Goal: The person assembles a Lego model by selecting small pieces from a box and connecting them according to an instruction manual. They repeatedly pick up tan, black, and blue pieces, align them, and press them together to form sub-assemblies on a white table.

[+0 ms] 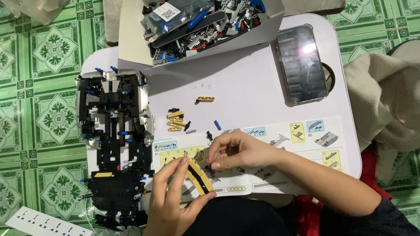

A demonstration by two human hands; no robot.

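Head view: curved yellow-black plastic piece (199, 175)

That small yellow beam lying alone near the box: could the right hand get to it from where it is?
Probably yes. The right hand is busy at the curved yellow piece, but bare table lies between it and the yellow beam.

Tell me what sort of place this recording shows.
Probably a home floor used as a hobby spot: a small low white table stands on green patterned floor tiles, a cardboard box of loose building-brick parts and an open instruction booklet on it, a crumpled beige blanket alongside.
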